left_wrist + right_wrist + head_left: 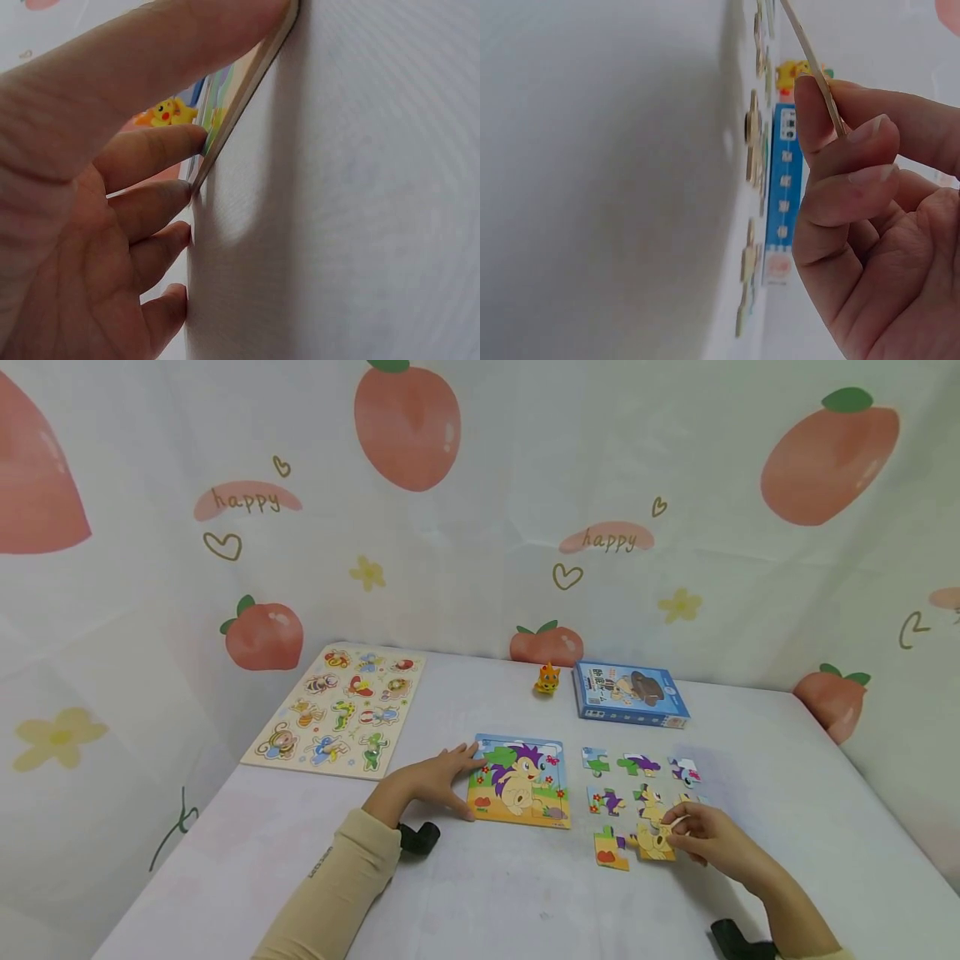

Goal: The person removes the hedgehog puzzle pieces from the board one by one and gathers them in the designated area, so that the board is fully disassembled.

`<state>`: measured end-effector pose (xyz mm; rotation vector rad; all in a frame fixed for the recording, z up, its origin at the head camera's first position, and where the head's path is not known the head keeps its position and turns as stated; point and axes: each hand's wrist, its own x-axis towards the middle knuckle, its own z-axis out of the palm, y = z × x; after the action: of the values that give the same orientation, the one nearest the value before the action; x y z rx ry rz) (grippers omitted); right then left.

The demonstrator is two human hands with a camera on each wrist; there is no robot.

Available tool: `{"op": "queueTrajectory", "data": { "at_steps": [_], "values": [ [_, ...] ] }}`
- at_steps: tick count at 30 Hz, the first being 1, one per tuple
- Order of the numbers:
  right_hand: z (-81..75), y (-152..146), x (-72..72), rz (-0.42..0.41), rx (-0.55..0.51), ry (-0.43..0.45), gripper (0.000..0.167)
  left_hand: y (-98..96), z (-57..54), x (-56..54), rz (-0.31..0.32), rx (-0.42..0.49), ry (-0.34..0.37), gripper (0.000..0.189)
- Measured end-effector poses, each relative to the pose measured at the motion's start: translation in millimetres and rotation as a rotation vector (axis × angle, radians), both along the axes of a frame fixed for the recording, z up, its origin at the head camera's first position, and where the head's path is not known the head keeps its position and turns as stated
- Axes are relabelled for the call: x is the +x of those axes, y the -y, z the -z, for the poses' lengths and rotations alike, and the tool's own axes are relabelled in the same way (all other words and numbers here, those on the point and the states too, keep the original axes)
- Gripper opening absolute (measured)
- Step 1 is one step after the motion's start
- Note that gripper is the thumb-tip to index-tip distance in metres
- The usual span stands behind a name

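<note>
A square hedgehog puzzle board (519,782) lies flat on the table. My left hand (438,779) rests at its left side, fingers spread, with the thumb near the lower corner and the index finger near the upper one. In the left wrist view the thumb (172,56) overlaps the board's edge. Over the loose pieces at the right, my right hand (708,837) pinches a yellow jigsaw puzzle piece (655,843) between thumb and fingers. The right wrist view shows that puzzle piece (815,67) edge-on, raised off the table.
Several loose puzzle pieces (611,802) lie in rough rows right of the board. Behind them are a blue box (632,693) and a small orange-yellow toy figure (547,679). A wooden peg board with animal pictures (337,710) lies at the back left.
</note>
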<state>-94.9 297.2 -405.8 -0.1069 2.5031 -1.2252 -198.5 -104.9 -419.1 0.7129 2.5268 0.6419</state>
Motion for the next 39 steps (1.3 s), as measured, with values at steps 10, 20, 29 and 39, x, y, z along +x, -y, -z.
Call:
{"op": "queueTrajectory", "data": {
  "at_steps": [10, 20, 29, 39],
  "values": [
    [7.5, -14.3, 5.9, 0.046, 0.008, 0.073, 0.037, 0.0, 0.3, -0.7, 0.001, 0.002, 0.002, 0.086],
    [14.8, -15.8, 6.7, 0.024, 0.011, 0.017, 0.039, 0.3, 0.2, -1.0, 0.004, 0.008, 0.005, 0.086],
    [16.1, -11.7, 9.1, 0.08, 0.126, -0.017, 0.051, 0.0, 2.2, -2.9, 0.009, 0.006, 0.005, 0.087],
    [15.7, -15.1, 9.7, -0.06, 0.098, -0.055, 0.053, -0.5, -2.8, -0.3, -0.005, 0.004, 0.022, 0.087]
  ]
}}
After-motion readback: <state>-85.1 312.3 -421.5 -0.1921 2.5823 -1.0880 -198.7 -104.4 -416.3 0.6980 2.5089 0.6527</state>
